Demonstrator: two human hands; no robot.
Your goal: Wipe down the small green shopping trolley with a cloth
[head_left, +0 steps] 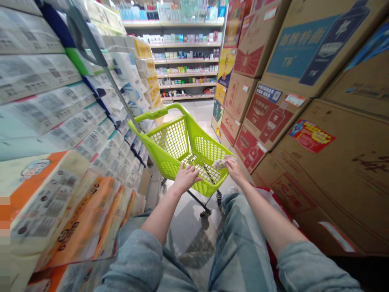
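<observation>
A lime-green plastic shopping cart (pixel 170 167) with a lattice basket stands in front of my knees, and its basket looks bare inside. My left hand (pixel 186 178) is on the basket's near left rim, its fingers bent loosely over the edge. At the near right corner, my right hand (pixel 234 168) grips a crumpled whitish cloth (pixel 219 164) against the rim. Part of that cloth is hidden by the fingers. The cart's handle (pixel 152 115) is on the far side, and its dark casters (pixel 205 212) rest on the pale floor.
Stacked tissue packs (pixel 100 134) line the left side, with orange packs (pixel 82 215) close to my left arm. Cardboard cartons (pixel 273 117) rise on the right. A grey pole (pixel 118 91) slants down to the cart. Shelves of small goods (pixel 188 61) stand behind.
</observation>
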